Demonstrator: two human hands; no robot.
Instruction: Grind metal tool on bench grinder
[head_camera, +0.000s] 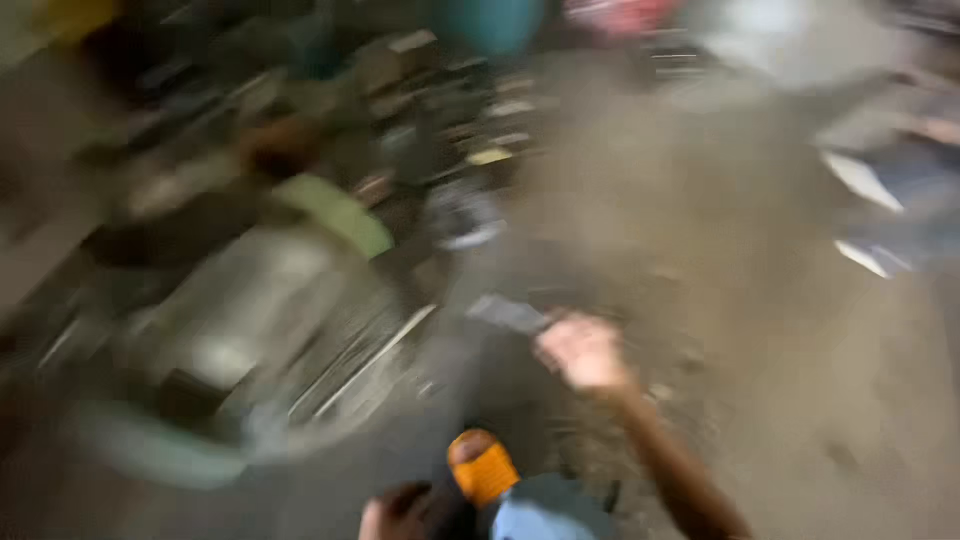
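- Heavy motion blur over the whole view, most edges smeared
- Hands: two in view. Right hand (583, 352) is stretched forward over the grey dusty concrete floor (760, 330), forearm running down to the bottom edge
- Right hand's fingers are curled on one small flat grey rectangular piece (508, 314), which sticks out to the left of the knuckles, just above the floor; looks pinched, but blur hides the exact finger positions
- Left hand (398, 512) is low at the bottom edge, partly cut off; cannot tell whether it is clenched, spread or holding anything
- One orange sandal (483, 466) on a foot between the two hands, with one pale blue trouser leg (545, 515) just below it, cut by the frame
- One big round grey metal drum-like body (260, 320) fills the left side, lying tilted, with a pale teal rim (150, 450) at its lower edge; what it is cannot be made out
- One light green strip (335, 212) sits on top of that body
- Dark clutter pile (440, 110) behind, count impossible: pieces run together
- One teal rounded shape (490, 20) and one red shape (620, 12) at the top edge, both cut off
- Top right: another person's blue-clad leg (910, 200), partly out of frame, well apart from the right hand
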